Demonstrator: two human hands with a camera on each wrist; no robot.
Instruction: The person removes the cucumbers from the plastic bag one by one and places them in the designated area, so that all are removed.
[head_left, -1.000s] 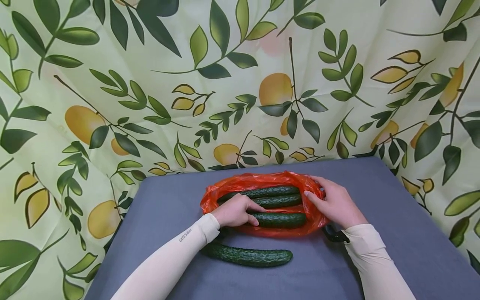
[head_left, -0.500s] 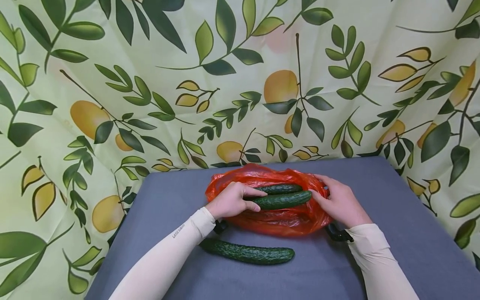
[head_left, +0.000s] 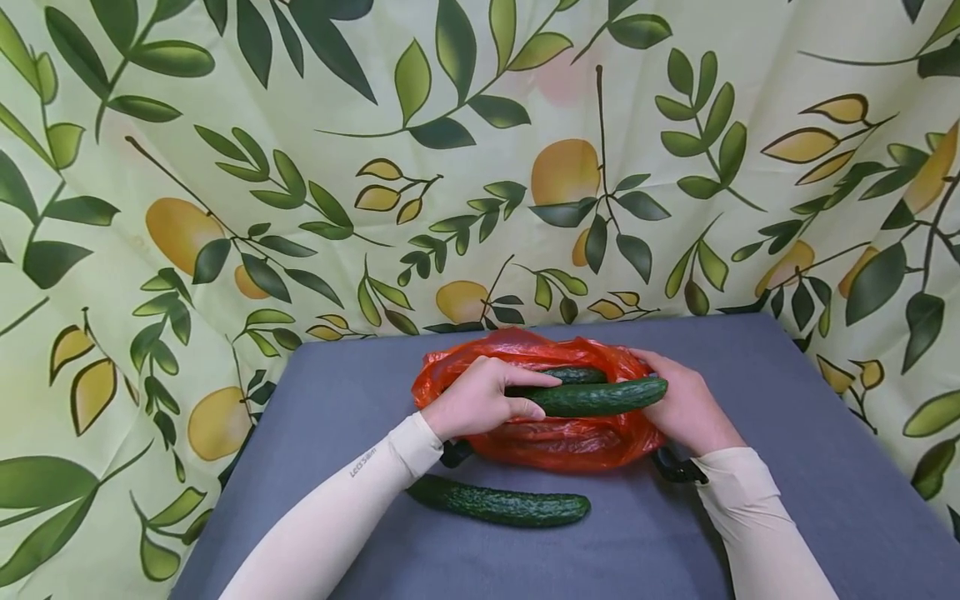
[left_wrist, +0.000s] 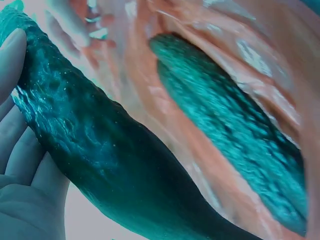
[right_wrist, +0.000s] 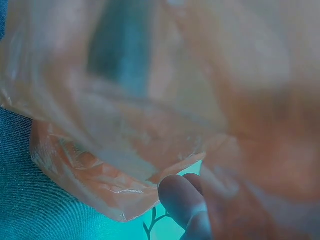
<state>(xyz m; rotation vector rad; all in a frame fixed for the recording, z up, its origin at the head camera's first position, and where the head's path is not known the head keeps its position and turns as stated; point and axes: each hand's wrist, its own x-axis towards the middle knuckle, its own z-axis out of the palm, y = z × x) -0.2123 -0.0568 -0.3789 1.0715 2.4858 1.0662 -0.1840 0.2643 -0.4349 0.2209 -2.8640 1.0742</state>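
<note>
A dark green, bumpy cucumber (head_left: 607, 398) is gripped near its left end by my left hand (head_left: 483, 398), thumb on the near side. It hangs over the mouth of a red plastic bag (head_left: 555, 450), its tip reaching in front of my right hand (head_left: 692, 408). That hand holds the bag's right edge; the bag's film hides part of it in the right wrist view, where fingertips (right_wrist: 180, 197) show beside it. Inside the bag lies another cucumber (head_left: 573, 375); the left wrist view shows what look like two cucumbers (left_wrist: 230, 130) side by side there.
One more cucumber (head_left: 510, 505) lies on the grey-blue cloth-covered table (head_left: 637, 542), in front of the bag. A leaf-and-fruit patterned curtain (head_left: 480, 208) rises behind the table and along its sides. Black wrist straps (head_left: 678, 467) sit under both wrists.
My left hand has lifted a cucumber from inside the bag and shifted it right, over the bag's opening. My right hand stays at the bag's right edge. The view has tilted slightly.
</note>
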